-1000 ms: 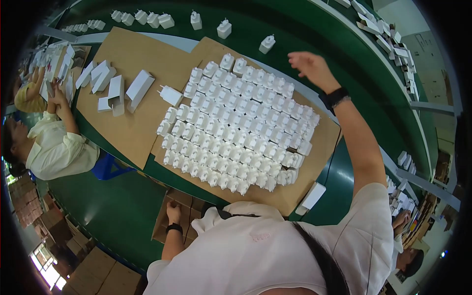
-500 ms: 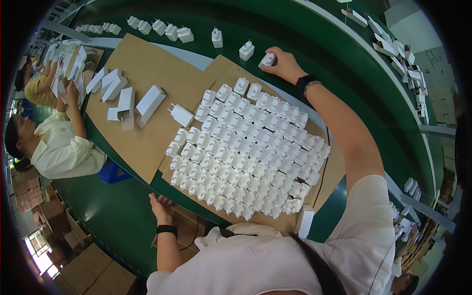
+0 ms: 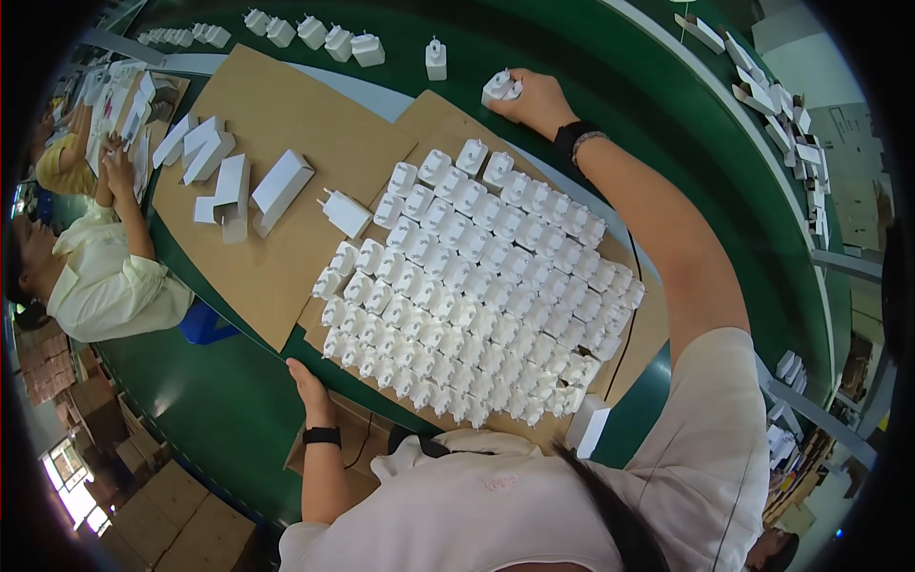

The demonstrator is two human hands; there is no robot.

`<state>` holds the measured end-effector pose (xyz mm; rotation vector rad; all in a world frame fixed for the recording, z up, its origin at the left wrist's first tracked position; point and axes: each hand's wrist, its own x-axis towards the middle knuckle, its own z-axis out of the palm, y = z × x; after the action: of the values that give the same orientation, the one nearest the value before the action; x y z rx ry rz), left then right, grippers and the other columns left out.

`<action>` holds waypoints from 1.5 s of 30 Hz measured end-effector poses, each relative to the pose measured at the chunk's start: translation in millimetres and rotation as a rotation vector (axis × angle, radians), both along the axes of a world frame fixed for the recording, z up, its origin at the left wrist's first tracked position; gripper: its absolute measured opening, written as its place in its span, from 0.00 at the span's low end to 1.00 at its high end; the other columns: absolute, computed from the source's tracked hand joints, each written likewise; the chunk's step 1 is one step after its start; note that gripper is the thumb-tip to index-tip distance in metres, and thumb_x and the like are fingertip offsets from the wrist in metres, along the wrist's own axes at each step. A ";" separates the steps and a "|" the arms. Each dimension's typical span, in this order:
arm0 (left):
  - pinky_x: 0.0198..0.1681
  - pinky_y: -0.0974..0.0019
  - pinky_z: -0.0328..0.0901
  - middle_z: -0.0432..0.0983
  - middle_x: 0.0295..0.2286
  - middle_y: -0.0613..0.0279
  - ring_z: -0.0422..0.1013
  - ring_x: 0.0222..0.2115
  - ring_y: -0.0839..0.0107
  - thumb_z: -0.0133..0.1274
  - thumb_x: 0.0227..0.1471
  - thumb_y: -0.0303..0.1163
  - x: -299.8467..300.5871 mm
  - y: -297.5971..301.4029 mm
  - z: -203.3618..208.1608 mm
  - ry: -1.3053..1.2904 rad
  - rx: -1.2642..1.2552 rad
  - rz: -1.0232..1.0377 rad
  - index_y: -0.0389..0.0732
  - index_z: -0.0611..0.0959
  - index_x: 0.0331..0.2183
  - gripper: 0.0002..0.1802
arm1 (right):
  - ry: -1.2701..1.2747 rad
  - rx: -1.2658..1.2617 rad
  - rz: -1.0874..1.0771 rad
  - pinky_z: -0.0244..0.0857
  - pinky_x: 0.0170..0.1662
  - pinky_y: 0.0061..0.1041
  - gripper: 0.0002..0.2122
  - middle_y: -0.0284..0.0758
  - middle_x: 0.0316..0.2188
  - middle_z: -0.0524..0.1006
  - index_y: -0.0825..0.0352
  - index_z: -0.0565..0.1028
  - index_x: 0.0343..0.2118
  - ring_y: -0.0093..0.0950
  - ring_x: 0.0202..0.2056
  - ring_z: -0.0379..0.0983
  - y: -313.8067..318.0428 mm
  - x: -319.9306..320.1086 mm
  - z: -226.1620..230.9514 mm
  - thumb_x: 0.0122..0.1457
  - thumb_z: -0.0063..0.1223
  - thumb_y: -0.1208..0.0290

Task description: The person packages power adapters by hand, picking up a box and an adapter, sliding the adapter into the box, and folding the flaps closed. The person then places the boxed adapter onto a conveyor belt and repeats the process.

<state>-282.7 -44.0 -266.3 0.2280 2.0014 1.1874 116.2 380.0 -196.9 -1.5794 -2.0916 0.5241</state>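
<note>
At the far edge of the table, my right hand [image 3: 537, 100] is closed on white plug chargers [image 3: 497, 89]. Two of them seem to be bunched together at the fingertips, their prongs upward. Just left of that hand, a single charger [image 3: 436, 59] stands on the green conveyor belt. My left hand [image 3: 311, 389] is at the table's near edge, empty, with its fingers stretched out and partly hidden. Between my arms, a dense block of upright white chargers [image 3: 467, 276] covers a cardboard sheet [image 3: 624, 377]. One charger [image 3: 345, 215] lies on its side left of the block.
White boxes [image 3: 283, 187], some with open flaps, lie on a second cardboard sheet [image 3: 257, 276]. More chargers [image 3: 312, 31] line the belt [image 3: 610, 71] at the far left. Two co-workers sit at left. A white box [image 3: 588, 426] stands near my body.
My right hand has moved slightly left and away with its charger, reaching another that stood on the belt; both are now together. The view has shifted a little. My left hand stays at the edge.
</note>
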 end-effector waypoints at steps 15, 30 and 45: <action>0.44 0.65 0.60 0.64 0.47 0.58 0.64 0.44 0.63 0.30 0.54 0.59 5.8 15.2 16.0 -0.097 0.042 -0.099 0.36 0.61 0.52 0.37 | -0.007 -0.280 0.085 0.66 0.40 0.23 0.25 0.40 0.33 0.76 0.67 0.73 0.41 0.30 0.34 0.74 -174.4 177.4 84.1 0.38 0.63 0.61; 0.37 0.63 0.63 0.70 0.36 0.56 0.68 0.32 0.67 0.33 0.53 0.60 -1.7 -28.5 51.9 -0.160 -0.077 -0.070 0.47 0.54 0.56 0.36 | 0.490 -0.476 0.019 0.62 0.37 0.19 0.21 0.33 0.37 0.73 0.64 0.68 0.50 0.20 0.37 0.68 -201.1 178.9 32.7 0.57 0.45 0.56; 0.40 0.66 0.61 0.64 0.41 0.52 0.65 0.36 0.67 0.43 0.54 0.44 17.3 -31.3 45.5 0.278 0.260 -0.300 0.36 0.61 0.48 0.27 | 0.135 -0.445 -0.460 0.64 0.43 0.33 0.39 0.51 0.46 0.67 0.60 0.52 0.57 0.45 0.44 0.66 -545.2 95.2 69.8 0.41 0.61 0.69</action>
<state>-265.4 -75.4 -220.8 0.8345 1.9499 1.2678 211.5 -165.2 -127.1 -2.1219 -1.5026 0.9358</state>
